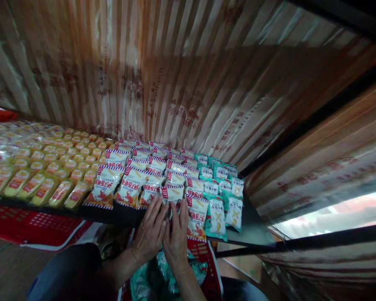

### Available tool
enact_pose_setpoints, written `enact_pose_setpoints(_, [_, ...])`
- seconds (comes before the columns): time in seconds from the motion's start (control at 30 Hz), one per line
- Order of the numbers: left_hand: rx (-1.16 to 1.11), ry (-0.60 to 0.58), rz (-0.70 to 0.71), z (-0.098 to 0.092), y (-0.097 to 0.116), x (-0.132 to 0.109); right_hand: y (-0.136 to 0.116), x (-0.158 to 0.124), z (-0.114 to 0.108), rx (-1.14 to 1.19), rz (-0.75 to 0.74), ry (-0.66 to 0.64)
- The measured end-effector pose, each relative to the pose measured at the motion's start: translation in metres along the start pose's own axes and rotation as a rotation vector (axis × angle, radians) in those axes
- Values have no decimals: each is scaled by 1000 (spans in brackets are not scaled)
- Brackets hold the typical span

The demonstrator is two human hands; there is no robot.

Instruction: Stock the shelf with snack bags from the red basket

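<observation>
Both my hands are together at the front edge of the shelf, backs up and fingers stretched forward. My left hand (149, 230) is open, its fingertips on the lower left of a small white-and-red snack bag (172, 192). Close beside it, my right hand (176, 234) is open too, fingertips at the same bag's lower right. The fingers hide the bag's lower part. Matching snack bags stand in rows behind and to both sides, one of them, an orange-and-white bag (196, 217), just right of my right hand.
Teal-and-white snack bags (217, 215) fill the right end of the dark shelf (253, 230). Yellow packets (44, 188) line the left. Below are a red basket (211, 271) with teal bags (166, 271) and a red crate (34, 225). Ribbed sheeting (175, 75) rises behind; a dark bar (316, 113) slants at right.
</observation>
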State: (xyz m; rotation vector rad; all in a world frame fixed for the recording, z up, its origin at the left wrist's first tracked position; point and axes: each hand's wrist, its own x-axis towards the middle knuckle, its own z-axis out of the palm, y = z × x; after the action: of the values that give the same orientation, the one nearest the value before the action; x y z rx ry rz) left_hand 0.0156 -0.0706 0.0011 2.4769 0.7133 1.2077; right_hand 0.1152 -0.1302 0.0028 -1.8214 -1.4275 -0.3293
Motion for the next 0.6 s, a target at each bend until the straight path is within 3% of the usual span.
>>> enact_pose_setpoints(0.23, [-118, -43, -71, 9, -2, -4, 7, -9, 6, 45, 45, -33])
enact_pose_setpoints(0.6, [-211, -97, -148, 6, -11, -3, 7, -5, 7, 74, 58, -51])
